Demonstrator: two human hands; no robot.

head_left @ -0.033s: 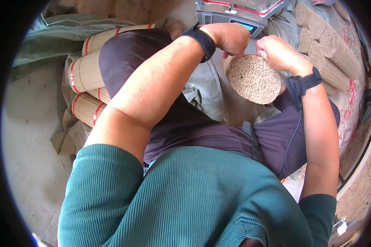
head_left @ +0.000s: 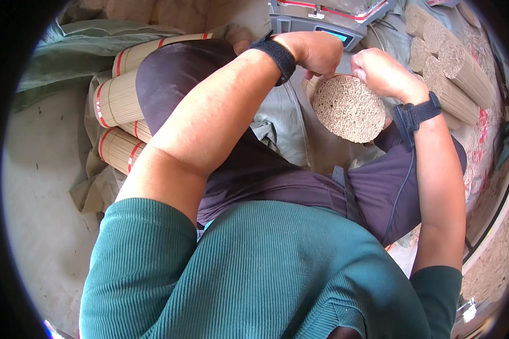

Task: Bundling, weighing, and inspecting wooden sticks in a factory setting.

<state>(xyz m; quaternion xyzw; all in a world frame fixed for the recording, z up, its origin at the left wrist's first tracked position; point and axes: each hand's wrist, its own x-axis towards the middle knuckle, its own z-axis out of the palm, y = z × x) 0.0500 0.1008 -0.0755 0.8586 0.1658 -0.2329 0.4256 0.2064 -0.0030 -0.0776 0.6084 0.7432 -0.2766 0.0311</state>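
Observation:
A round bundle of thin wooden sticks (head_left: 349, 110) stands between my knees, its pale cut ends facing up at me. At the bundle's far left edge is my left hand (head_left: 320, 55), closed with its fingers curled down; most of the fingertips are hidden. My right hand (head_left: 382, 72) is closed in a pinch against the far right edge of the same bundle. Along the far edge between the two hands runs a thin reddish-brown line. What the fingers grip there is too small to make out.
Several stick bundles with red bands (head_left: 116, 101) lie left of my leg. More bundles (head_left: 449, 65) are stacked at the far right. A grey scale with a lit display (head_left: 331, 33) stands just beyond my hands. Green sheeting (head_left: 79, 53) lies at the far left.

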